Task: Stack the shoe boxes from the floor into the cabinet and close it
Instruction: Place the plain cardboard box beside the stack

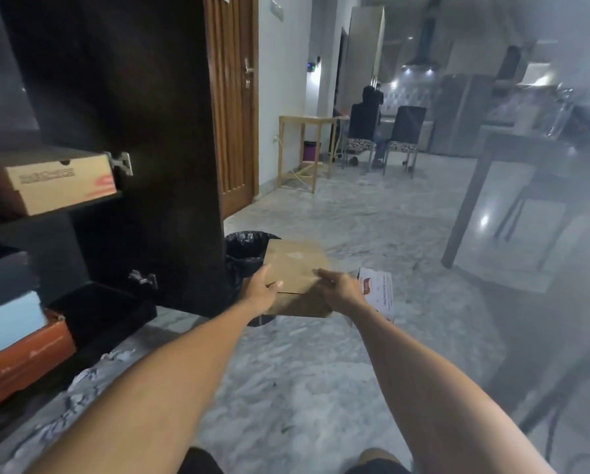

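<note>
Grey marbled floor (320, 388) is stretching away under me toward a hazy kitchen with a wooden door (233, 97) and two chairs well back. I am facing the cabinet (47, 234) on my left, a tall piece in dark, almost black wood, and its door (132, 131) is standing wide open, two metal hinges showing on the inner edge.

I am judging the job as partly done. Boxes are already sitting inside: a tan cardboard one (57, 186) on the upper shelf, and lower down a pale blue box (9, 323) lying on an orange one (23, 364), with something dark beside them that I cannot make out. At least two boxes are still waiting outside, and the door is not yet closed.

I am reaching out with both arms for the brown box (297, 278), which is out ahead of me just beside a bin (242, 254) lined with a black bag. It looks like plain matte cardboard, rectangular, with a lid seam running across the near side; I cannot tell whether it is still resting on the floor or already lifted. My left hand (262, 285) is gripping its left edge, thumb laid over the lid. My right hand (338, 285) is lying on the right corner with fingers fairly straight, touching rather than clasping, as far as the blur lets me say.

A white box (379, 289) with red print is lying on the floor just right of the brown one, half hidden behind my wrist.
</note>
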